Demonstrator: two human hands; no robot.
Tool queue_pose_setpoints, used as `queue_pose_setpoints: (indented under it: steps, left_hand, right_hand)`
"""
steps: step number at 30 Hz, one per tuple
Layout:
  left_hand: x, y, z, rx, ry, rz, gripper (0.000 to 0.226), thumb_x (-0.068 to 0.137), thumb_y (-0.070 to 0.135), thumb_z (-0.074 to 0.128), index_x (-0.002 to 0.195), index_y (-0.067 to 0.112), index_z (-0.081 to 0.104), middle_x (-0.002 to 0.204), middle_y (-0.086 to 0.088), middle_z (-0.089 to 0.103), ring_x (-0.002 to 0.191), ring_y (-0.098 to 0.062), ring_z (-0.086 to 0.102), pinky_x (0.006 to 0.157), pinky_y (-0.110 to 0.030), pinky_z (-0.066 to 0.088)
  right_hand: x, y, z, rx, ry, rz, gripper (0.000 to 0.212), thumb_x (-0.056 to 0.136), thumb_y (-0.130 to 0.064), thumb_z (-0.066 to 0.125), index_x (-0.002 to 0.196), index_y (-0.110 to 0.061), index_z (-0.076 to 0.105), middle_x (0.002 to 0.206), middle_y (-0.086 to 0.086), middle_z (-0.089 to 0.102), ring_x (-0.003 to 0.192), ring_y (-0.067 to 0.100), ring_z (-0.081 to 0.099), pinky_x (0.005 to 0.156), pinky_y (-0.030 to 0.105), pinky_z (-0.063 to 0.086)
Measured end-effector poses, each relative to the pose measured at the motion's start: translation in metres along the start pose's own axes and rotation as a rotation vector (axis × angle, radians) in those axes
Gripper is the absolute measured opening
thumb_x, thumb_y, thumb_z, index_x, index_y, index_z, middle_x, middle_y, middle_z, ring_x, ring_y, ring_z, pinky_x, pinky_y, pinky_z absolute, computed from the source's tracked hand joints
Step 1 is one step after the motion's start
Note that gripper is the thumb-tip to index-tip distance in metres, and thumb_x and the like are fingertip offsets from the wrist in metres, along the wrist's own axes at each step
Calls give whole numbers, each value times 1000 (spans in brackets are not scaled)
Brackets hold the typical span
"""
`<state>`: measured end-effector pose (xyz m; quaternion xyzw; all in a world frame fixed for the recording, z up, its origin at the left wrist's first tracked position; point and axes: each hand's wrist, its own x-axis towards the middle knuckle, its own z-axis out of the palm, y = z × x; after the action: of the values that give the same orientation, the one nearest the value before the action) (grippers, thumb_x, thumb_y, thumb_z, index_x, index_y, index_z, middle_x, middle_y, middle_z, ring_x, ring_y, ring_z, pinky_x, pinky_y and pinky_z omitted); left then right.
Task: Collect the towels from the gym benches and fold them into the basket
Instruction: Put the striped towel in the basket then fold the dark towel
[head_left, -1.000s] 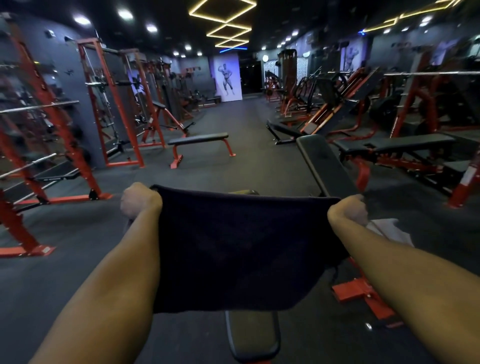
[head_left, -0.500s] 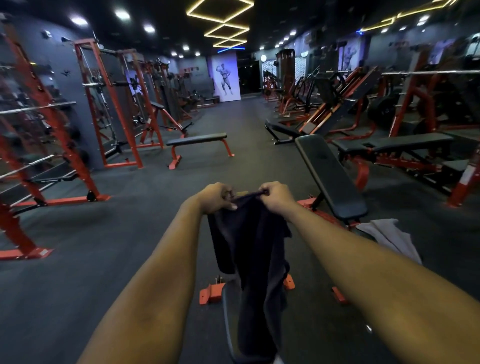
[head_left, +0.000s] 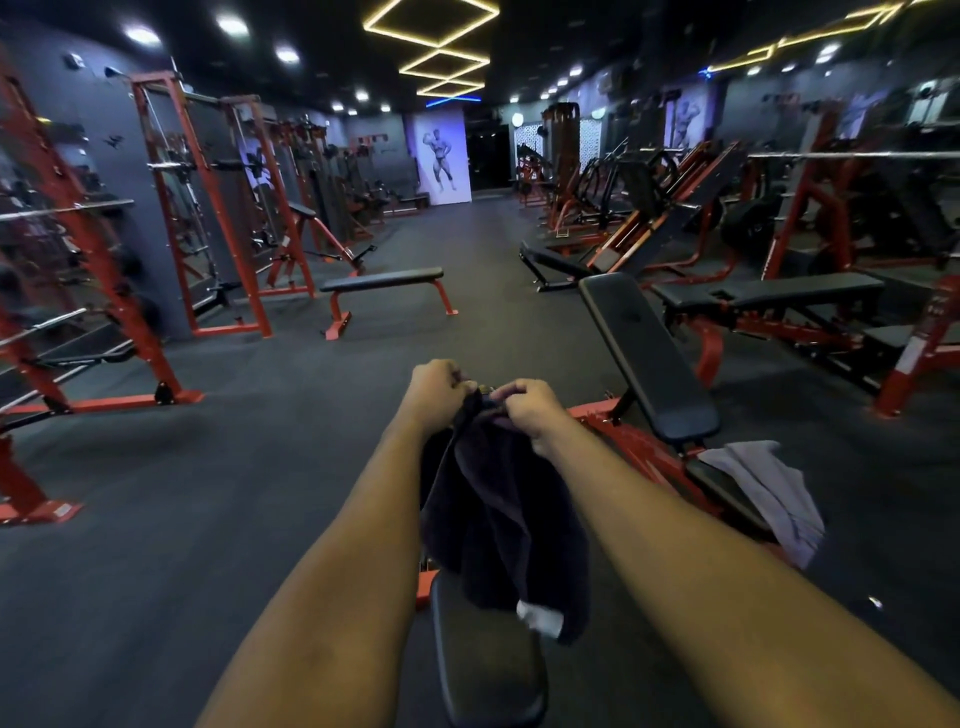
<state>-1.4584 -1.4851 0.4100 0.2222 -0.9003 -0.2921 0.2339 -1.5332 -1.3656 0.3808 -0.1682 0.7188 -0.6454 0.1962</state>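
Observation:
A dark towel (head_left: 498, 525) hangs folded in half in front of me, over the black pad of a bench (head_left: 483, 670). My left hand (head_left: 435, 389) and my right hand (head_left: 524, 405) are side by side, both pinching the towel's top edge. A small white label shows at the towel's lower corner. A light grey towel (head_left: 763, 488) lies draped over the seat of an incline bench (head_left: 644, 353) to my right. No basket is in view.
A flat bench (head_left: 384, 283) stands ahead on the dark rubber floor. Red squat racks (head_left: 208, 208) line the left wall. More benches and red machines (head_left: 769, 296) fill the right side. An open aisle runs down the middle toward a poster.
My hands came together from wide apart, folding the spread towel in half. In the last half second they stayed together and the towel hangs slightly lower.

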Motion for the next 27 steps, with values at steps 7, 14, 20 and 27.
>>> queue_pose_setpoints:
  steps: [7, 14, 20, 27]
  left_hand:
    - [4, -4, -13, 5, -87, 36, 8, 93, 9, 55, 87, 5, 58, 86, -14, 68, 75, -30, 68, 63, -42, 61]
    - [-13, -24, -19, -52, -64, 40, 15, 89, -1, 49, 91, 14, 48, 82, -4, 59, 69, -18, 57, 56, -32, 54]
    - [-15, -29, -24, -205, -223, -67, 23, 92, -2, 45, 84, 12, 61, 84, -11, 66, 75, -21, 59, 62, -33, 53]
    - [-21, 3, -31, -404, -402, -105, 32, 93, 35, 59, 96, 3, 63, 75, -2, 64, 74, -15, 63, 67, -31, 56]
  right_hand:
    - [-6, 9, -8, -389, -13, -269, 11, 68, -6, 71, 77, -11, 74, 150, 8, 30, 119, 19, 58, 101, 26, 45]
    - [-6, 5, -18, -768, -16, -552, 15, 73, -32, 75, 73, -27, 61, 81, 1, 60, 83, 16, 51, 79, 33, 38]
    - [-7, -7, -23, -457, -103, -561, 13, 88, -7, 60, 82, -9, 49, 60, -7, 42, 56, 7, 37, 59, 24, 34]
    - [-2, -7, -7, -393, 64, -563, 15, 85, -9, 63, 79, -12, 50, 56, -7, 45, 51, 3, 41, 49, 18, 32]
